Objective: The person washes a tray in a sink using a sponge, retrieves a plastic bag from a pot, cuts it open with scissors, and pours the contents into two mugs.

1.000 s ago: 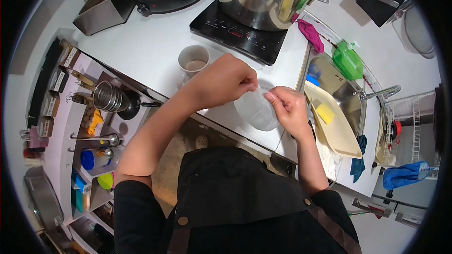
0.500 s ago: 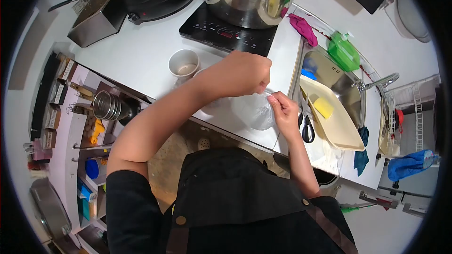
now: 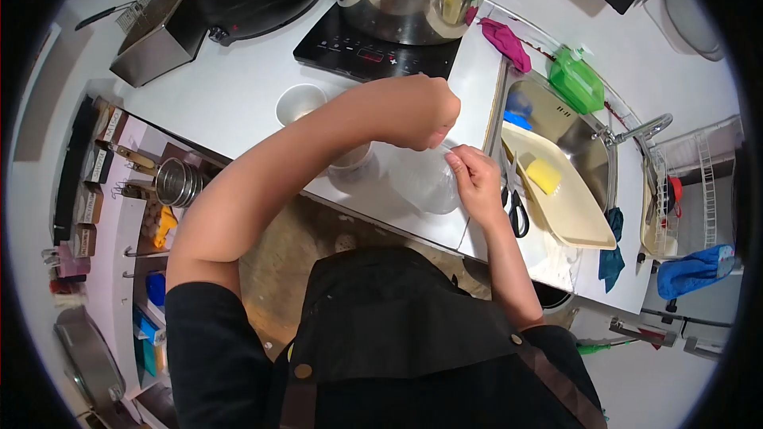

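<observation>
A clear plastic bag [image 3: 423, 183] hangs over the front of the white counter, puffed out and see-through. My left hand [image 3: 433, 115] is a closed fist at the bag's upper end, its fingertips mostly hidden. Just to the right and lower, my right hand [image 3: 475, 180] pinches the side of the bag between thumb and fingers. Behind my left forearm stands a white cup [image 3: 299, 101], partly covered by the arm. A second, translucent cup [image 3: 352, 163] shows below that forearm, close to the bag.
A large steel pot [image 3: 417, 0] stands on a black induction cooker [image 3: 369, 54]. To the right, scissors [image 3: 517, 213] lie beside a cream tray [image 3: 568, 210] with a yellow sponge [image 3: 544, 176], by the sink [image 3: 576, 143]. Shelves with strainers [image 3: 176, 181] stand at left.
Both hands stay on the bag at nearly the same spot. My left forearm has risen slightly, covering more of the white cup and uncovering the second cup. The view has shifted slightly.
</observation>
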A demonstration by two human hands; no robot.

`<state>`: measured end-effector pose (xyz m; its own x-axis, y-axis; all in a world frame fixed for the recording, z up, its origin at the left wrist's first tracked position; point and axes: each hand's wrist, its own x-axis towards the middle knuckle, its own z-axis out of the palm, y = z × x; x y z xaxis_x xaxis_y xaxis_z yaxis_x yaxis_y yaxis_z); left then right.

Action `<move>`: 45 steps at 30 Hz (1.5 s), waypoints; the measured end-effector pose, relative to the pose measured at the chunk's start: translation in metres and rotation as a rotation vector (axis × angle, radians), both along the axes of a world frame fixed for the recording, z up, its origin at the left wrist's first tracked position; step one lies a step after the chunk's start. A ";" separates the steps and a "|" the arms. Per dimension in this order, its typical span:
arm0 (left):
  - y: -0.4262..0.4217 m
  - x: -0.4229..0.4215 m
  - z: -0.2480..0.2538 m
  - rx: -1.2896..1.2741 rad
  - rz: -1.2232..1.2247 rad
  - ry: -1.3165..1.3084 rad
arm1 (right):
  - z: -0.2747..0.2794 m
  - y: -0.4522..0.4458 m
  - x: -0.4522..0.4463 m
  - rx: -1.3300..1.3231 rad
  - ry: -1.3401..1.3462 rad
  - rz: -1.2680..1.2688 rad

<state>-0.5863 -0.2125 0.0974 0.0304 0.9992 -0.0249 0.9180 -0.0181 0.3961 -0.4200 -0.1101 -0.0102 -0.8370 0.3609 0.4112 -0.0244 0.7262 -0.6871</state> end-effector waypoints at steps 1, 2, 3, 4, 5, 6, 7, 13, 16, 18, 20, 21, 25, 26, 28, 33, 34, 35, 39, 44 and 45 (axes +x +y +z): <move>0.002 0.000 0.001 -0.011 -0.002 0.006 | 0.002 0.000 0.000 0.008 0.007 0.002; 0.002 -0.001 0.000 0.002 -0.007 -0.009 | 0.006 0.000 0.000 0.017 0.015 0.004; 0.001 -0.002 0.000 0.014 -0.013 -0.023 | 0.008 0.000 -0.001 0.024 0.025 0.004; 0.000 -0.002 0.002 0.025 -0.021 -0.036 | 0.010 0.001 -0.002 0.047 0.036 0.017; -0.002 -0.002 0.005 -0.005 -0.003 -0.022 | 0.011 0.002 -0.003 0.071 0.046 0.030; -0.005 -0.002 0.008 -0.034 0.013 -0.008 | 0.012 0.004 -0.005 0.094 0.057 0.041; -0.009 -0.002 0.012 -0.063 0.030 0.005 | 0.016 0.004 -0.005 0.108 0.048 0.052; -0.028 -0.012 0.018 0.061 0.036 -0.150 | 0.040 0.004 -0.015 0.210 0.031 0.148; -0.037 -0.016 0.026 0.035 0.052 -0.118 | 0.051 0.004 -0.021 0.228 0.009 0.199; -0.043 -0.020 0.026 0.060 0.042 -0.125 | 0.058 0.003 -0.025 0.252 -0.006 0.231; -0.048 -0.024 0.024 0.090 0.040 -0.140 | 0.063 0.002 -0.029 0.262 -0.017 0.262; -0.050 -0.025 0.021 0.107 0.042 -0.152 | 0.064 0.002 -0.031 0.267 -0.021 0.273; -0.056 -0.028 0.019 0.126 0.053 -0.158 | 0.068 0.000 -0.036 0.287 -0.027 0.285; -0.057 -0.029 0.018 0.134 0.055 -0.159 | 0.069 -0.001 -0.037 0.296 -0.034 0.284; -0.059 -0.031 0.015 0.149 0.059 -0.161 | 0.073 -0.002 -0.038 0.314 -0.047 0.280; -0.066 -0.033 0.018 0.145 0.073 -0.166 | 0.082 -0.003 -0.043 0.343 -0.083 0.290; -0.067 -0.034 0.019 0.144 0.079 -0.167 | 0.084 -0.004 -0.044 0.353 -0.085 0.292; -0.068 -0.035 0.018 0.154 0.077 -0.176 | 0.086 -0.005 -0.045 0.349 -0.075 0.291; -0.070 -0.040 0.012 0.163 0.078 -0.205 | 0.092 -0.010 -0.049 0.370 -0.050 0.299; -0.075 -0.044 0.008 0.212 0.055 -0.223 | 0.101 -0.014 -0.052 0.424 -0.062 0.308; -0.076 -0.044 0.008 0.216 0.056 -0.227 | 0.102 -0.014 -0.052 0.430 -0.068 0.310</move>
